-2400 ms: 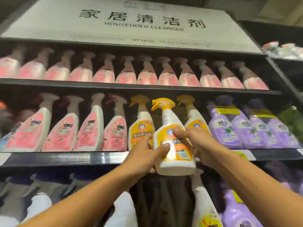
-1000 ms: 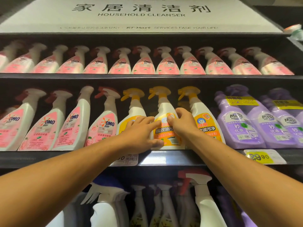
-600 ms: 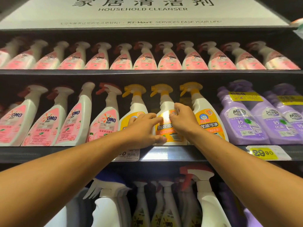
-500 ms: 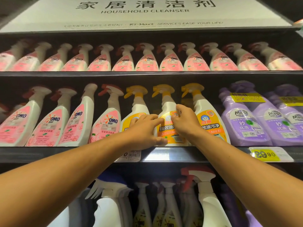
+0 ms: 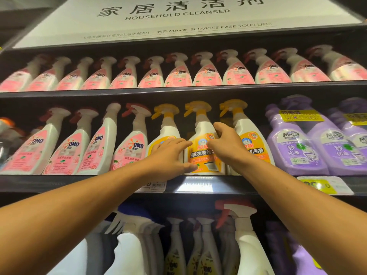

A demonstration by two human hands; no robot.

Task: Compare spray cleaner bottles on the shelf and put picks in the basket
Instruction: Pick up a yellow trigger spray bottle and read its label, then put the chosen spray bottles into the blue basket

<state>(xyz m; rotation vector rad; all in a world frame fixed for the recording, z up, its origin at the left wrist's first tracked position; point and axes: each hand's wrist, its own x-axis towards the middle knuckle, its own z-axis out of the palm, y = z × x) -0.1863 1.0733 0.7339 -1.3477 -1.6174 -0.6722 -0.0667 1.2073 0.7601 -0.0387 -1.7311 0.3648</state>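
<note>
Bottle point(image 5: 202, 149) at shelf lip point(image 5: 198, 184), hands point(image 5: 170, 155) flanking.

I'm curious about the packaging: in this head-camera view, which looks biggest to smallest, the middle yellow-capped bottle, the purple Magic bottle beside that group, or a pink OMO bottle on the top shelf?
1. purple Magic bottle
2. middle yellow-capped bottle, close behind it
3. top-shelf pink OMO bottle, though it sits farther from the camera, so its real size is unsure.
</note>
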